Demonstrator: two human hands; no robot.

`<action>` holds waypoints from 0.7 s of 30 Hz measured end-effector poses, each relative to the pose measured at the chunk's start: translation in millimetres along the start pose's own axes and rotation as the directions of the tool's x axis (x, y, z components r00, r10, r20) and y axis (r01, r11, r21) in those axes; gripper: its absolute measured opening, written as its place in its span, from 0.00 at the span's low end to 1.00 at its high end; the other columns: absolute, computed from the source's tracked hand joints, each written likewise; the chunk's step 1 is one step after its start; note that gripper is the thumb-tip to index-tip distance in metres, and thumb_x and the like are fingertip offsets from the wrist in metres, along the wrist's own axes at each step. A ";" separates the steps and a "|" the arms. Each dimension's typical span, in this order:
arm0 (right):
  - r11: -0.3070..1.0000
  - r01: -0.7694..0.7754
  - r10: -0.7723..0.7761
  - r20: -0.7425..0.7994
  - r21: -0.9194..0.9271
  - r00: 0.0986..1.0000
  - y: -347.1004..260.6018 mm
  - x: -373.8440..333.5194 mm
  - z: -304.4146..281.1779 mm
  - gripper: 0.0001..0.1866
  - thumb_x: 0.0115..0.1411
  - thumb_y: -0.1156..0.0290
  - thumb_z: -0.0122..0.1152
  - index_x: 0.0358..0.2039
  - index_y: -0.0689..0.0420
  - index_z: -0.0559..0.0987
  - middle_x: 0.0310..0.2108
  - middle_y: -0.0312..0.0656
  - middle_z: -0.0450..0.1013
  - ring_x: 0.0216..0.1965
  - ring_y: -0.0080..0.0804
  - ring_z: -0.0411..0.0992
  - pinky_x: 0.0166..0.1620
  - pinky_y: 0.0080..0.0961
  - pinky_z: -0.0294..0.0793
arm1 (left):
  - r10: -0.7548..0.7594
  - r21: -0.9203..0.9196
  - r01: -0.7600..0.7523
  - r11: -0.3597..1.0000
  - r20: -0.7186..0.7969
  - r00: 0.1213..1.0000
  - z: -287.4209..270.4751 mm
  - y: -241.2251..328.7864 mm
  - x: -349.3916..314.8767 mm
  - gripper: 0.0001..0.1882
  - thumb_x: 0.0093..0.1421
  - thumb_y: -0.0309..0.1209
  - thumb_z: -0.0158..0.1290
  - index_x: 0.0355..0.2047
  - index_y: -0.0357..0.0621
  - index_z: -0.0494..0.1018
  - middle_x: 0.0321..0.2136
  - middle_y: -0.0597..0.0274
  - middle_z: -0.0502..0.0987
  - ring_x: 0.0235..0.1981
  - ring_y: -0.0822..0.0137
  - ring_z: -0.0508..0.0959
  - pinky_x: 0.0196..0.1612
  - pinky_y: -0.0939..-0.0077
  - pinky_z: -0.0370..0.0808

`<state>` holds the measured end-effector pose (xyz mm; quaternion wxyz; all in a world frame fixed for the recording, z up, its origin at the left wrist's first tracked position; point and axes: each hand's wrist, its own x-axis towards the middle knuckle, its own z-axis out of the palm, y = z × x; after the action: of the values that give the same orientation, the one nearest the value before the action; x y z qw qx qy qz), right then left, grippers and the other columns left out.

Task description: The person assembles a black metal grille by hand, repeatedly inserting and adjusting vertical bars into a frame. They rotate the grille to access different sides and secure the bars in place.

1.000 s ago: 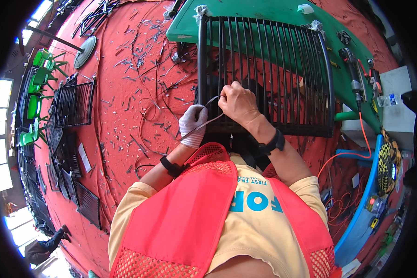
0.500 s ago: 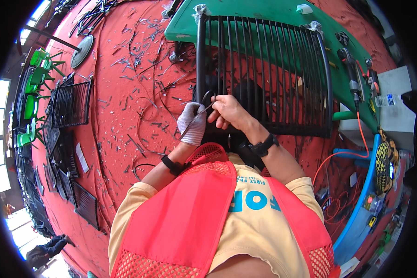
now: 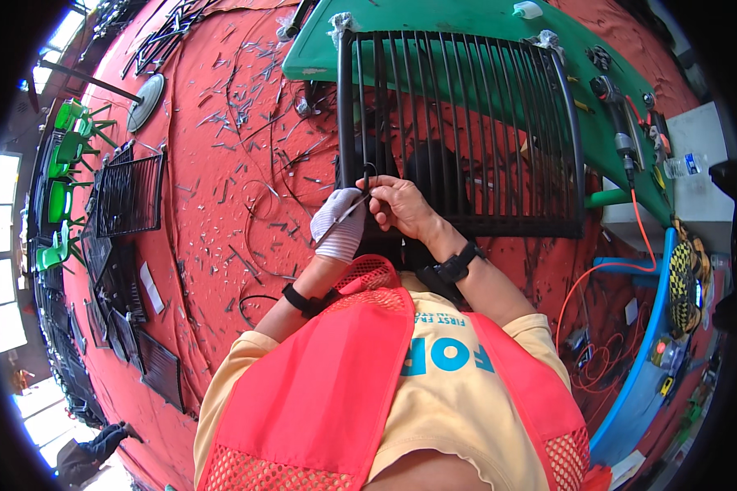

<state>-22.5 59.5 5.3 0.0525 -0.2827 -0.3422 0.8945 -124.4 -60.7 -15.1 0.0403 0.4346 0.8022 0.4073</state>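
Note:
A black frame (image 3: 345, 106) with strips woven or wound across it leans against the green table (image 3: 323, 53). My left hand (image 3: 336, 227), in a striped pale glove, is closed on a thin dark strip (image 3: 369, 170) at the frame's near left corner. My bare right hand (image 3: 400, 206) pinches the same strip just right of the glove, its other fingers curled. The strip loops up beside the frame's left post, and a tail of it runs down across the glove. My fingers partly hide where it meets the frame.
Cut scraps (image 3: 237, 114) litter the red floor cloth (image 3: 213, 270). Similar black frames (image 3: 131, 192) stand at the left near green chairs (image 3: 60, 200). A corded power tool (image 3: 622, 143) lies on the table, its orange cord (image 3: 577, 290) trailing down past a blue table (image 3: 647, 344). A bottle (image 3: 684, 166) sits at the right.
The strip's loop has become smaller and my right hand has moved slightly down and left, nearer the glove. Both hands still grip the strip. The whole view has shifted a little.

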 end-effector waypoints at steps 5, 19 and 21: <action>0.771 -0.042 0.010 -0.055 -0.635 0.998 -22.6 -5.9 11.1 0.18 0.62 0.75 0.43 0.51 0.60 0.72 0.19 0.38 0.74 0.14 0.24 0.72 0.16 0.22 0.72 | 0.015 -0.028 -0.013 1.000 0.072 0.997 -6.6 -1.9 2.8 0.06 0.57 0.28 0.55 0.35 0.46 0.78 0.29 0.54 0.76 0.30 0.53 0.78 0.32 0.67 0.74; 0.499 0.065 -0.092 0.022 -0.864 0.996 -32.9 -22.3 17.7 0.10 0.61 0.72 0.54 0.40 0.64 0.69 0.22 0.43 0.75 0.16 0.27 0.75 0.17 0.21 0.73 | 0.007 -0.084 0.005 0.996 0.141 0.990 -17.5 6.5 -1.7 0.12 0.56 0.21 0.51 0.41 0.38 0.75 0.30 0.53 0.75 0.31 0.58 0.78 0.38 0.73 0.74; 0.504 0.165 -0.164 0.093 -0.848 0.982 -25.9 -25.7 12.4 0.09 0.60 0.72 0.55 0.38 0.64 0.69 0.22 0.42 0.75 0.16 0.27 0.75 0.17 0.20 0.72 | 0.015 -0.094 -0.002 0.996 0.137 0.990 -19.5 7.5 -4.3 0.15 0.54 0.19 0.49 0.43 0.38 0.74 0.32 0.53 0.75 0.33 0.58 0.78 0.39 0.72 0.74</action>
<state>-10.4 64.6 41.5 -0.0079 -0.2383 -0.7608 0.6036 -125.0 -73.7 1.8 0.1145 0.4627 0.7756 0.4138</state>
